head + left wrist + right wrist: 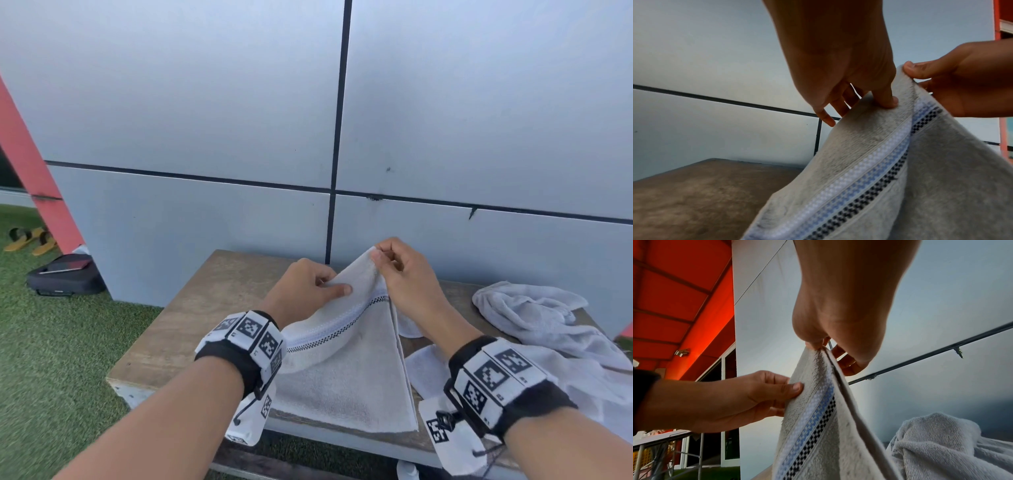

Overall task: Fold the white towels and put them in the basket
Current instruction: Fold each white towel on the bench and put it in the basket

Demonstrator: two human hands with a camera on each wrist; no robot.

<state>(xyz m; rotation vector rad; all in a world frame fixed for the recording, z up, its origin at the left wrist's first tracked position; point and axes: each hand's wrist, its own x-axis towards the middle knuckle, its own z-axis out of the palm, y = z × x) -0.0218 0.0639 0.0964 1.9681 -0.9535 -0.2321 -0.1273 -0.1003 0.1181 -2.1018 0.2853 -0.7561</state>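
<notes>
A white towel [356, 370] with a blue and black checked stripe [865, 177] is lifted off the wooden table [205, 308], its lower half still lying flat near the front edge. My left hand [308, 287] pinches the raised edge, thumb on top [888, 99]. My right hand [394, 263] pinches the topmost corner of the same towel [818, 402] between thumb and fingers [816, 344], slightly higher and farther back. No basket is in view.
A heap of crumpled white towels [548, 318] covers the table's right side [941, 443]. A grey panelled wall [445, 137] stands right behind the table. Green turf [51, 342], a dark bag [65, 277] and sandals [30, 240] lie to the left.
</notes>
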